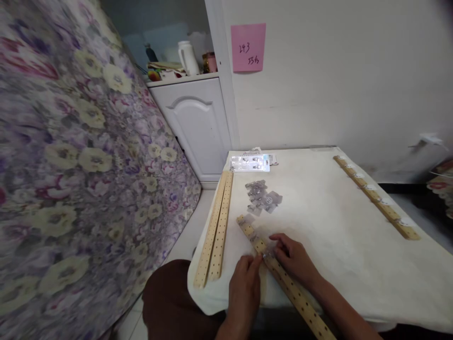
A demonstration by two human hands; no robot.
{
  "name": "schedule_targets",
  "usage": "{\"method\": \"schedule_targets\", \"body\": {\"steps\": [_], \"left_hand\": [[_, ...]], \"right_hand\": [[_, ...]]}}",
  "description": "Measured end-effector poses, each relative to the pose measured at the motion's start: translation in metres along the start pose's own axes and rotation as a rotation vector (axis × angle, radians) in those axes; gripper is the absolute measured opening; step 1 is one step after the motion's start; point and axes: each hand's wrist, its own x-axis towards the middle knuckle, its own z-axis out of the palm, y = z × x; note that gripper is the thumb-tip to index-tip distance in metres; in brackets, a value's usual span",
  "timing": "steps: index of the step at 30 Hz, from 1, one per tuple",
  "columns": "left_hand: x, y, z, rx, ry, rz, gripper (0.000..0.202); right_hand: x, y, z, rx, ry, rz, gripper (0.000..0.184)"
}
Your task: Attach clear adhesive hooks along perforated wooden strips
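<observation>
A long wooden strip with drilled holes (pixel 297 295) lies slantwise on the table, its near end running past the front edge. Several clear plastic pieces (pixel 269 253) rest along its far part. My left hand (pixel 244 281) is against the strip's left edge, fingers together, fingertips at one of these pieces. On the other side, my right hand (pixel 292 255) has its fingers curled beside the same piece; whatever is between its fingertips is too small to make out. Beyond the strip's far end is a loose group of small clear packets with shiny parts (pixel 261 196).
Two more drilled wooden strips (pixel 220 231) lie along the table's left side. Another strip (pixel 375 196) bearing white pieces lies at the right. A clear blister pack (pixel 249 163) is at the back edge of the cloth-covered table (pixel 354 264). A floral curtain (pixel 106 156) hangs left.
</observation>
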Motion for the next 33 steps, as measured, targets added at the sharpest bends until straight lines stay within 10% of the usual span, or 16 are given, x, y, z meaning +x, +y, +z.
{"method": "schedule_targets", "body": {"steps": [33], "left_hand": [[0.0018,0.0037,-0.0049,0.026,-0.040,-0.042,0.043]], "right_hand": [[0.0011,0.0078,0.0040,0.109,-0.016,0.013,0.027]]}}
